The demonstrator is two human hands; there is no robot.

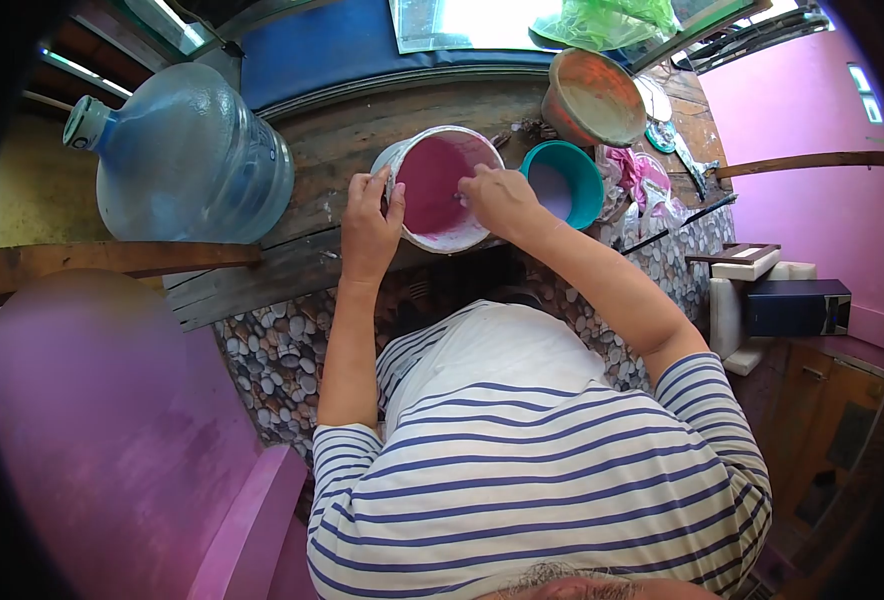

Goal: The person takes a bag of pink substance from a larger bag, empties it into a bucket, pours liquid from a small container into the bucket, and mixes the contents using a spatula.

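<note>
A white bucket stands on the wooden bench, tilted toward me, its inside coated with pink paint. My left hand grips its left rim, thumb at the inside edge and fingers along the outer wall. Over the right side of the opening, my right hand is closed, fingers curled down into the bucket. A small dark bit shows by those fingertips; what they hold is too hidden to name. Close by on the right is a teal tub with pale liquid in it.
A large clear water jug lies at the left of the wooden bench. Behind the teal tub leans an orange-stained basin. Pink-stained plastic bags and a black rod lie to the right. Green plastic sits at the back.
</note>
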